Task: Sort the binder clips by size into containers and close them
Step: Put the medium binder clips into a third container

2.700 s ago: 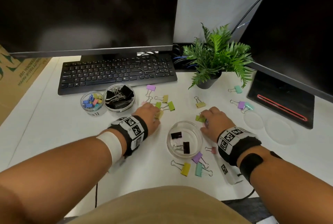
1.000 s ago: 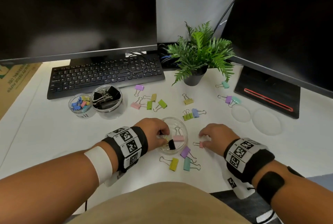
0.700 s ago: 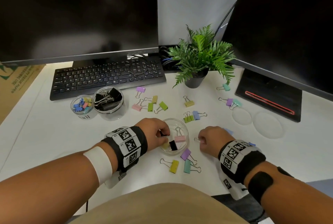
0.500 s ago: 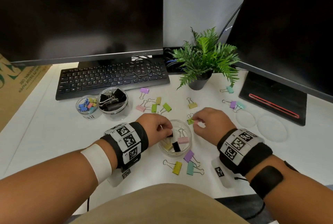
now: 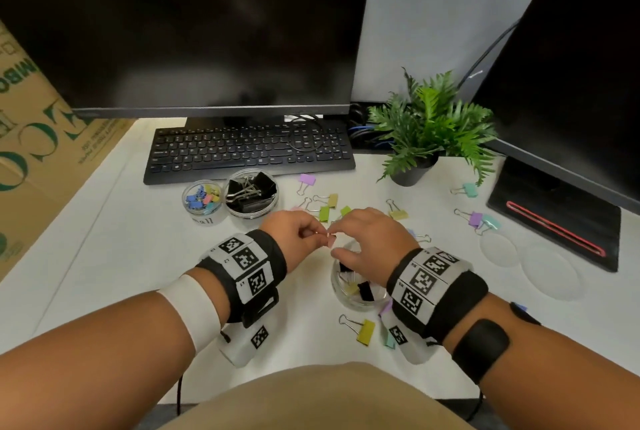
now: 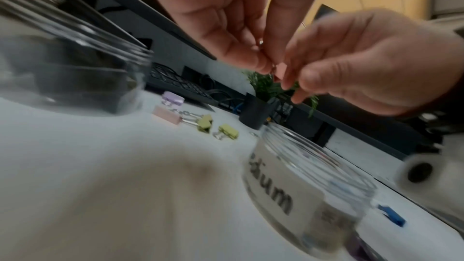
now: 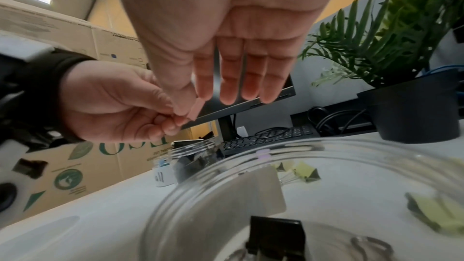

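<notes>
Both hands meet just above the far rim of the clear jar labelled medium [image 5: 336,286]. Between them they pinch a small pink binder clip [image 7: 194,109]. My left hand [image 5: 313,234] holds it with curled fingertips. My right hand [image 5: 341,242] holds it between thumb and forefinger, the other fingers straight. The jar holds black and yellow clips [image 5: 363,291]. Loose coloured clips lie beyond the hands [image 5: 325,213] and in front of the jar [image 5: 365,332]. In the left wrist view the jar [image 6: 301,186] is blurred.
A small jar of tiny coloured clips [image 5: 202,201] and a jar of large black clips [image 5: 251,199] stand before the keyboard [image 5: 249,152]. A potted plant [image 5: 419,138] is behind right. Two clear lids [image 5: 498,249] lie on the right, by a monitor base [image 5: 554,225].
My right hand lifted a small pink clip off the desk and carried it left. My left hand rose out of the medium jar. Both now pinch the clip together.
</notes>
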Demonstrator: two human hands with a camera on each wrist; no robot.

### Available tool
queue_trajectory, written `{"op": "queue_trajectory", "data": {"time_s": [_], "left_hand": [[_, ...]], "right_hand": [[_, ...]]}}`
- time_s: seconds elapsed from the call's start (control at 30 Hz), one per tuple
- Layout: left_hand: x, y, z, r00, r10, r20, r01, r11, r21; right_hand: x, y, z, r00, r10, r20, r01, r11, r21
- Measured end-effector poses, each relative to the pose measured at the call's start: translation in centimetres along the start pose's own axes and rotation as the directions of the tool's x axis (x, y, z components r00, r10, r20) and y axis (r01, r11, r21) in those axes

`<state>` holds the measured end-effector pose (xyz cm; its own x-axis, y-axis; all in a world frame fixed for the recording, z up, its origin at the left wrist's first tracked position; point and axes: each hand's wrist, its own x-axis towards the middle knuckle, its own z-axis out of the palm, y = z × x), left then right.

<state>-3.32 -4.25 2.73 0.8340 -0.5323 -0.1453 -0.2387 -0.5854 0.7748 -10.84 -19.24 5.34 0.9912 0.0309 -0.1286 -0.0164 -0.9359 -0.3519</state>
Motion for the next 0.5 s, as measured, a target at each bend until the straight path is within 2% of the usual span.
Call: {"op": "queue_trajectory", "data": {"time_s": [0.13, 0.2, 0.27, 0.37, 0.5], "left_hand": [[0.4, -1.7, -4.3, 0.987, -0.056, -0.153, 0.049, 0.997, -0.051], [0.8, -3.2, -6.9, 0.954, -0.135, -0.269, 0.115, 0.990, -0.086], [1.1, -4.8, -9.2, 0.907, -0.225, -0.357, 0.210, 0.974, -0.081], [1.5, -7.3, -11.4, 0.847, -0.345, -0.404, 0.355, 0.933, -0.052], [2.2, -9.8, -12.4, 0.791, -0.484, -0.374, 0.501, 0.863, -0.056]], "right_hand": [[0.5, 0.9, 0.4, 0.973, 0.177, 0.147, -0.165, 0.982, -0.091], [0.4, 0.8, 1.0, 0.931, 0.228, 0.284, -0.215, 0.974, -0.076], [0.4, 0.3, 1.8, 0.901, 0.212, 0.379, -0.189, 0.977, -0.095], [0.9, -0.8, 2.7, 0.904, 0.175, 0.391, -0.114, 0.978, -0.174], [2.0, -1.2, 3.0, 0.920, 0.175, 0.350, -0.114, 0.975, -0.190]]}}
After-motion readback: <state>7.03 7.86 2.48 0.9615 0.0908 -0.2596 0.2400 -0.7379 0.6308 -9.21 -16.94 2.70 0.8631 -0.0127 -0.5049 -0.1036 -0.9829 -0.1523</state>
